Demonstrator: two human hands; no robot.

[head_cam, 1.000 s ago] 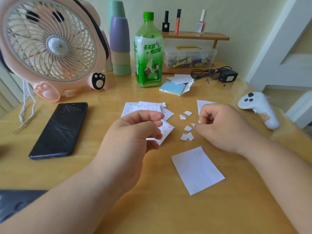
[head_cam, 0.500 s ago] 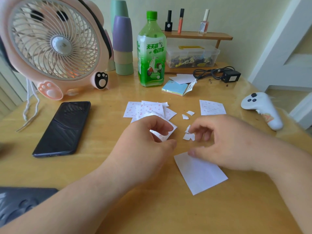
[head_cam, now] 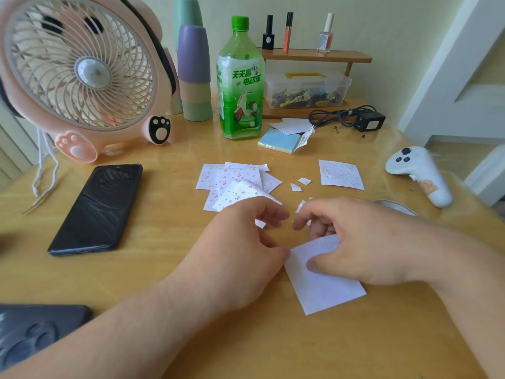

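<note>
Under your right hand (head_cam: 355,242), the white sheet (head_cam: 328,291) may crease or tear.
It pinches the far edge while your left hand (head_cam: 240,242), curled, hold unclear, pushes against the corner.

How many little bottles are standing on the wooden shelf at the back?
3: a black bottle at the left, an orange tube next to it, and a pale pink bottle at the right. None seems hidden.
</note>
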